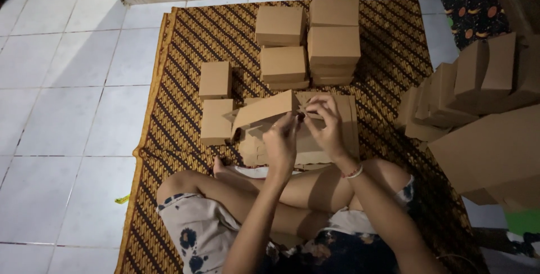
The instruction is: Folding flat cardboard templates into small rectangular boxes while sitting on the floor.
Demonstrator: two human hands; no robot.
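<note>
Both our hands grip a half-folded brown cardboard box (264, 113) above our crossed legs: our left hand (280, 142) pinches its near edge, our right hand (326, 125) pinches a flap. Finished boxes (308, 43) sit stacked ahead on the patterned mat (180, 37); flat cardboard blanks (484, 150) lie to our right.

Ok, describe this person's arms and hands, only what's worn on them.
Both forearms are bare, with no sleeves in view. The right wrist carries a thin bracelet, pale with a touch of red. The left hand and right hand wear no gloves; any rings are too small to tell.
</note>
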